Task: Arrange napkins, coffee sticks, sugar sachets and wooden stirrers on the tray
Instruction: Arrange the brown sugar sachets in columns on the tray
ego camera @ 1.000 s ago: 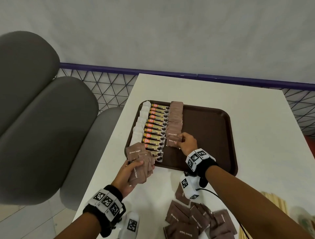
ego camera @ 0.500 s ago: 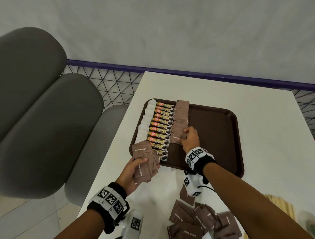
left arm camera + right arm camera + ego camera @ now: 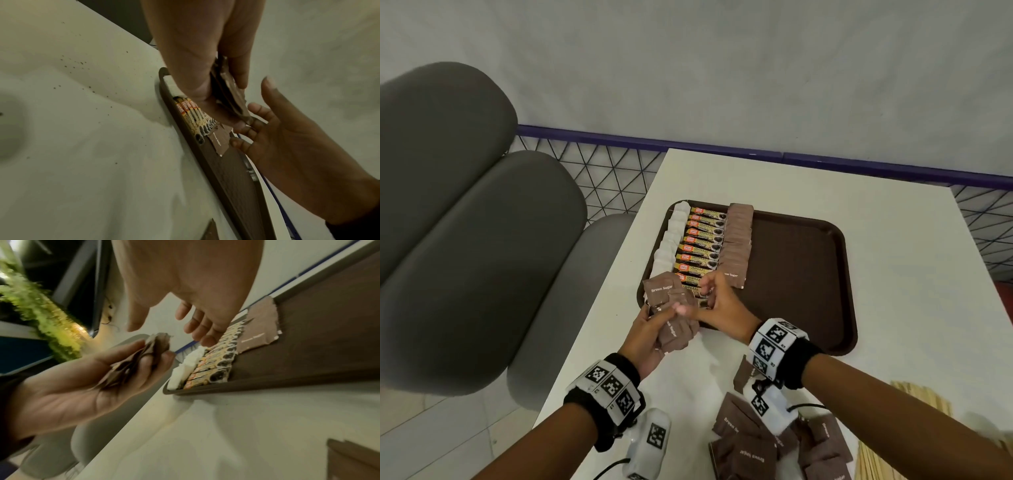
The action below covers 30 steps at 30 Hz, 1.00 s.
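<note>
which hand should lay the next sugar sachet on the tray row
The right hand. It is open and empty, reaching to the bunch of sugar sachets, right beside the near end of the sachet row on the tray. The left hand is occupied gripping that bunch.

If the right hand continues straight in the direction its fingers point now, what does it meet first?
Most likely the bundle of sugar sachets held in the left hand. The right hand, open, reaches left toward it, fingers close to its top. Depth is unclear; contact may already exist.
</note>
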### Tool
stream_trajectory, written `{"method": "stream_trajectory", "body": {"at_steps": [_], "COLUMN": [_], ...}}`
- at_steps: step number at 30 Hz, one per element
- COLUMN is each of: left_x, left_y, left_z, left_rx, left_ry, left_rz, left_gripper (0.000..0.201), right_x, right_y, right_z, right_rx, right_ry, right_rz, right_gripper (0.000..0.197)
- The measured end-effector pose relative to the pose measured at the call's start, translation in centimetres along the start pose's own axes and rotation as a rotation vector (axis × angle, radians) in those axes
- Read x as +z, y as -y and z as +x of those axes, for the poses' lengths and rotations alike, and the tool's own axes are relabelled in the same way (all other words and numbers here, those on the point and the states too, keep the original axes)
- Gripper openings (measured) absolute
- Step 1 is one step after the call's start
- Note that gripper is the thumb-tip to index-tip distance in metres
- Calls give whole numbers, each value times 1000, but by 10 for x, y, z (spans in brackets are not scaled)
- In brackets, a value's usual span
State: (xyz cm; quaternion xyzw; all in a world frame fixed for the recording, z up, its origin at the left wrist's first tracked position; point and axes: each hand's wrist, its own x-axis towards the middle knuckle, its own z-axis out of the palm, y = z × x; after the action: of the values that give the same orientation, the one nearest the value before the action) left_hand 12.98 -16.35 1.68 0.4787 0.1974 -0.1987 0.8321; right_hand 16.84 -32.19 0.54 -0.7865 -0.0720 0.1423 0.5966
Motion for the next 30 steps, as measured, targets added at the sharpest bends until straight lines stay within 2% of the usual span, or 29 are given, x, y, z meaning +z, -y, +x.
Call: {"method": "stream_trajectory", "body": {"at_steps": [4,7,13,19,22,25,30], "left_x": [6,6,5,-1,-4,-4,-7], "left_y": [0,-2,-4,2,3,0,-2], "left_z": [-1,-3,-5,-1,1,1,3], "left_rx": [21,27,31,-6,-13,-20,-32], "left_ry": [14,44,90,54,44,52,62], "left_rz": [-22,-32,-70,-78,-72,-68,-76], "left_gripper": [31,29,42,49,48,36,32], "right_x": [9,8,-6,-25,-43,-58,-62], "right_y": [-3,0,0,-8,-22,-34,-37], "right_z": [-5,-6,-6,-3,3,11,25], "right_rx": [-16,32,110,182,202,232,288], "right_ry": [101,116,33,-138,-261,-358,-344], "right_rz": [-181,-58,38,213,60,-152,-277], "right_gripper": [69,67,29,17,19,10,17]}}
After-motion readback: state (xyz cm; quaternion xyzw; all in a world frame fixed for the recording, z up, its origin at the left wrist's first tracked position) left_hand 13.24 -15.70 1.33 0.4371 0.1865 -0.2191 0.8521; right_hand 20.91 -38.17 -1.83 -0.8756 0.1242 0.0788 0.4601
